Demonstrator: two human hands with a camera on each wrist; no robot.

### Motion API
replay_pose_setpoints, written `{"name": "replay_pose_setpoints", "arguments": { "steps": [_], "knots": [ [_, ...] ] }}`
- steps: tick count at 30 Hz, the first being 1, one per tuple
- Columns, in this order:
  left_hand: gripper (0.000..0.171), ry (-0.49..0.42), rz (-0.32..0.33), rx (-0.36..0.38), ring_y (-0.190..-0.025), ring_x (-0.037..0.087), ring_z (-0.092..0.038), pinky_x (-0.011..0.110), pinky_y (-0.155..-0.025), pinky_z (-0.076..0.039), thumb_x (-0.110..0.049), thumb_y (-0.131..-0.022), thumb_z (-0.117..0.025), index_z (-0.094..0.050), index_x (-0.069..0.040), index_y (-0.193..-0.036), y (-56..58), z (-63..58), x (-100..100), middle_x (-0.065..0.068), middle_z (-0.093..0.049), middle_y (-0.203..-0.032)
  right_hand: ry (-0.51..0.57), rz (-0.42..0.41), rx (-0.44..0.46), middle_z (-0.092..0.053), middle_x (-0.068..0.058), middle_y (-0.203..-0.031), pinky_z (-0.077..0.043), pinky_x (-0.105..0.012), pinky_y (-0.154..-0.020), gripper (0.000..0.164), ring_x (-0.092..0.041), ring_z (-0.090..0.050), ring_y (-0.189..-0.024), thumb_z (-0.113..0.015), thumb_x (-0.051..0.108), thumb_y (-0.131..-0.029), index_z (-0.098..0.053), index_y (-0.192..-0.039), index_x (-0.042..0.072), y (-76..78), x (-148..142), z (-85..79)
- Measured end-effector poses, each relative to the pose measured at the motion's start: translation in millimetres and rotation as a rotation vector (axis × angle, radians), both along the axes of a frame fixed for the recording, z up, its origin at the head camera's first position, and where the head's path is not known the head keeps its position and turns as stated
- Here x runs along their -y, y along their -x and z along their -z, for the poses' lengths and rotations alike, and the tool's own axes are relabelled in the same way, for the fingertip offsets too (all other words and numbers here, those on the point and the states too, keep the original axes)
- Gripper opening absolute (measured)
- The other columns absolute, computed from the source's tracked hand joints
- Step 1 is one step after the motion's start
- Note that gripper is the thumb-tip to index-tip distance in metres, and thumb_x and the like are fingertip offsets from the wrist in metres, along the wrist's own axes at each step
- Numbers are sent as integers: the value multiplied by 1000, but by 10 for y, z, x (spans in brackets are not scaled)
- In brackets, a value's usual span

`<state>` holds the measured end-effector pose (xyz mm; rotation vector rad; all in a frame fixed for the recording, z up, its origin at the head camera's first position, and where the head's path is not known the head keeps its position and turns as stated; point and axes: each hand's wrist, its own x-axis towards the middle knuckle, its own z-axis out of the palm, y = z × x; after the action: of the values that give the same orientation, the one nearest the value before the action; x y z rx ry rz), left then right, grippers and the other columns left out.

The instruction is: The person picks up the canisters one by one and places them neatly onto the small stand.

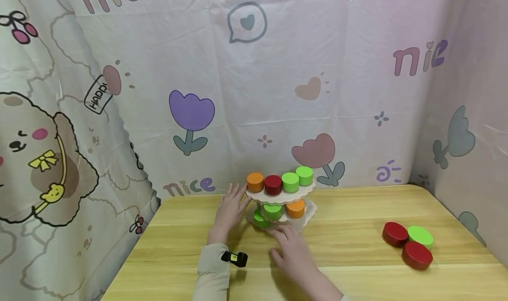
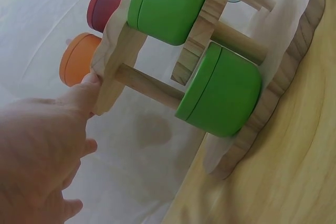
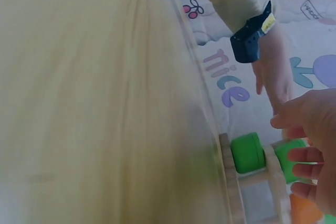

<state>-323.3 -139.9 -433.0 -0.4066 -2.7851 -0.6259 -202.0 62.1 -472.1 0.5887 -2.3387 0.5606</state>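
Note:
A wooden tiered stand (image 1: 281,197) with scalloped shelves holds several round blocks. On its top shelf sit an orange block (image 1: 255,182), a red block (image 1: 273,185) and two light green ones. The middle shelf bears a green block (image 2: 169,6) and an orange block (image 1: 295,209); another green block (image 2: 223,93) is on the base. My left hand (image 1: 230,208) is at the stand's left, a digit touching the top shelf's edge beside the orange block. Just in front of the lower shelves is my right hand (image 1: 293,250), fingers extended and holding nothing.
Two red blocks (image 1: 417,255) and a light green block (image 1: 420,236) lie together on the right of the wooden table (image 1: 357,283). A printed curtain (image 1: 254,93) hangs behind the table and along both sides. A black wrist strap (image 1: 235,258) is on the left sleeve.

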Motion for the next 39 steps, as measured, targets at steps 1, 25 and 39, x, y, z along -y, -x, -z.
{"name": "replay_pose_setpoints", "arguments": {
  "steps": [1,25,39],
  "knots": [
    [57,5,-2,-1,-151,37,-16,65,-117,-18,-49,-102,-39,-35,-23,-152,-3,2,1,15,-30,-159,-3,1,8,-65,-4,-107,-53,-42,-88,40,-20,-58,-106,-83,19,-71,-69,-108,13,-12,-30,-13],
    [57,28,-17,23,-152,35,-13,64,-118,-16,-49,-103,-37,-32,-24,-153,-24,-13,-9,14,-29,-159,-30,154,-40,-65,-12,-108,-53,-52,-84,47,-31,-61,-102,-86,16,-66,-69,-109,7,-139,-1040,-163],
    [57,34,-18,26,-152,35,-13,63,-119,-15,-49,-103,-36,-32,-24,-153,-21,-5,-8,14,-29,-160,-52,317,72,-64,-16,-110,-47,-55,-76,44,-36,-55,-103,-83,20,-71,-68,-111,7,-286,-1705,-201]
  ]
}}
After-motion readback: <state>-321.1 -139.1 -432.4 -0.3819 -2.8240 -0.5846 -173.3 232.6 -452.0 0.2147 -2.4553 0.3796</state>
